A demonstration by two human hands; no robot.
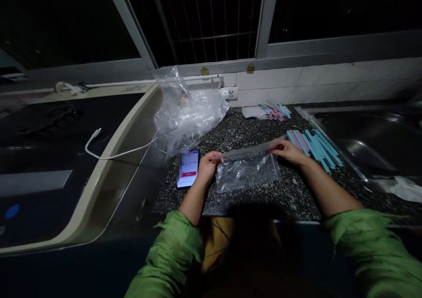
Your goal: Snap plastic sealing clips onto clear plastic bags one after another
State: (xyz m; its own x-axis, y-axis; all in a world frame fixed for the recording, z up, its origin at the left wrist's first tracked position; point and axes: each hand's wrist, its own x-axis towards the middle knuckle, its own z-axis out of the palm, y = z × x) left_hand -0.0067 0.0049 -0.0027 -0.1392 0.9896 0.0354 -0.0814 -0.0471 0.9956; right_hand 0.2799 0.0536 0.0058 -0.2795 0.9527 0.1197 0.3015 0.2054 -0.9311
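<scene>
A clear plastic bag [249, 172] is stretched flat between my two hands, over the speckled granite counter [224, 133]. My left hand [209, 165] pinches one top corner, and the opposite corner is pinched by my right hand [287, 152]. Just left of my left hand lies a phone [187, 169] with its screen lit. Beyond my right wrist is a spread of light blue and pink flat strips [316, 147], which look like nail files. Farther back, more blue and pink strips [275, 112] lie with clear plastic around them.
Crumpled clear plastic bags [187, 115] are heaped at the back left of the counter. A washing machine [108, 166] stands left, with a white cable [121, 156] across it. At right is a metal sink [379, 144], with a white cloth or tissue [409, 188] near it.
</scene>
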